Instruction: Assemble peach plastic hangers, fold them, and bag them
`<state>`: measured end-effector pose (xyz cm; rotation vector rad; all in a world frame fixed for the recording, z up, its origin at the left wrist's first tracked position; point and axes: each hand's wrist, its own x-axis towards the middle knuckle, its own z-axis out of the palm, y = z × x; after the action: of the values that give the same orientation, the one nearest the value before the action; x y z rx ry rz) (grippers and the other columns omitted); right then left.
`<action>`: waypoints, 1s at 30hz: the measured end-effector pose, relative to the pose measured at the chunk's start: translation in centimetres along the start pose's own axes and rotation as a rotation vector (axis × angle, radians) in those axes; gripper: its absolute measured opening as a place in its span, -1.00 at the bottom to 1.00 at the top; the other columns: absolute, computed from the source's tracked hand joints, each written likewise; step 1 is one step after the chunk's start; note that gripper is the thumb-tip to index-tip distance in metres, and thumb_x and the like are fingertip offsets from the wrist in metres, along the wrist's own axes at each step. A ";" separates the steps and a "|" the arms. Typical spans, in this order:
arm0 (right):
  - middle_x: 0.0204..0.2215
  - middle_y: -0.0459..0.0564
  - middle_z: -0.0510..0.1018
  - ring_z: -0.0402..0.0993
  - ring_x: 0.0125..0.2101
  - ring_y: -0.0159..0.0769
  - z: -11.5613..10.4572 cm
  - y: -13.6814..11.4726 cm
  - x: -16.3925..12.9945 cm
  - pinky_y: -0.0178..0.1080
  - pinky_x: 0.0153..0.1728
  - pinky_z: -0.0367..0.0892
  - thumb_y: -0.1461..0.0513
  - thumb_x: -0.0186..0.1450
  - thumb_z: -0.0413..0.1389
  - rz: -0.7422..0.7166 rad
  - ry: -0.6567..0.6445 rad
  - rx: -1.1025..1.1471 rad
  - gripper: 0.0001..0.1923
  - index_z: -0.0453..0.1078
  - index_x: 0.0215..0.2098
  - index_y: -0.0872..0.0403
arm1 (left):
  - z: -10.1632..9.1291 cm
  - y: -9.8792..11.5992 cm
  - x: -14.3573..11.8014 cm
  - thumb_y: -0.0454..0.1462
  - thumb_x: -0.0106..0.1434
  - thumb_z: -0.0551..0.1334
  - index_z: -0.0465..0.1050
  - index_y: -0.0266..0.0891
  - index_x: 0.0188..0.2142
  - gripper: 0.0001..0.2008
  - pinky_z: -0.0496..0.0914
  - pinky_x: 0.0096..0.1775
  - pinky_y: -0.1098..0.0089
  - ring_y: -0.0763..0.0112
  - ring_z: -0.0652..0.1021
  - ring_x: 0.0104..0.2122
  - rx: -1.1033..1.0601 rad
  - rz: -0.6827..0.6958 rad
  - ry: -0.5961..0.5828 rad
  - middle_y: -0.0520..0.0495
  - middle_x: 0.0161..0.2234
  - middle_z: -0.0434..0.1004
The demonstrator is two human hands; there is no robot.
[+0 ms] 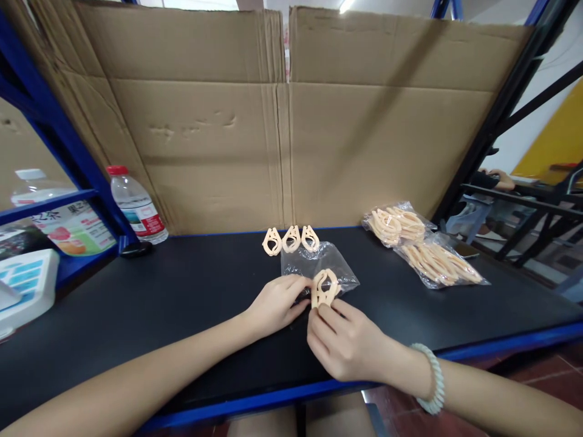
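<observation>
My right hand [344, 340] pinches a peach plastic hair clip [325, 287] at its lower end and holds it upright at the mouth of a small clear plastic bag [319, 264]. My left hand [277, 303] grips the near edge of that bag on the black tabletop [182, 291]. Three more peach clips [290, 239] lie in a row just behind the bag.
Two filled clear bags of peach clips [421, 246] lie at the right. A water bottle [136, 206] stands at the back left beside a blue shelf post. A cardboard sheet [282, 121] walls the back. Another person's arm [494, 179] shows far right.
</observation>
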<state>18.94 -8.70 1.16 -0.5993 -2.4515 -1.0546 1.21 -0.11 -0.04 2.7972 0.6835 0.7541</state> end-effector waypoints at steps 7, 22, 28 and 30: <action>-0.42 0.08 0.51 0.35 -0.46 -0.28 0.4 2.0 -0.6 -0.19 -0.41 0.26 0.39 0.31 -0.05 -0.139 -0.003 0.073 -0.76 0.38 -0.46 0.16 | -0.1 0.0 0.2 -0.29 0.24 0.22 0.24 -0.19 0.02 -0.65 0.40 -0.01 0.25 0.25 0.47 -0.01 -0.059 -0.007 -0.026 -0.14 0.00 0.45; -0.47 0.06 0.47 0.35 -0.47 -0.27 -0.5 0.5 0.1 -0.18 -0.40 0.26 0.39 0.32 -0.08 -0.231 -0.102 0.140 -0.76 0.36 -0.44 0.16 | -0.1 -0.1 0.2 -0.29 0.23 0.22 0.23 -0.16 0.04 -0.62 0.39 -0.02 0.21 0.23 0.48 -0.02 -0.053 -0.008 -0.019 -0.13 0.00 0.45; -0.43 0.05 0.47 0.37 -0.42 -0.24 -1.0 0.5 0.2 -0.18 -0.41 0.28 0.39 0.34 -0.08 -0.111 -0.100 0.116 -0.77 0.38 -0.38 0.17 | -0.2 -0.1 0.3 -0.26 0.25 0.22 0.22 -0.19 0.06 -0.61 0.38 0.00 0.21 0.25 0.46 0.00 -0.053 -0.026 -0.039 -0.14 0.03 0.43; -0.36 0.11 0.49 0.40 -0.36 -0.20 -1.0 0.6 -0.2 -0.17 -0.40 0.31 0.40 0.34 -0.07 0.019 -0.157 0.053 -0.80 0.40 -0.30 0.20 | -0.2 0.0 0.3 -0.25 0.25 0.22 0.22 -0.18 0.06 -0.61 0.38 0.00 0.20 0.24 0.46 0.01 -0.050 -0.029 -0.042 -0.14 0.03 0.43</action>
<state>19.65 -9.14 2.02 -0.7115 -2.5938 -0.9654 1.32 0.07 0.26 2.7438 0.6874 0.6959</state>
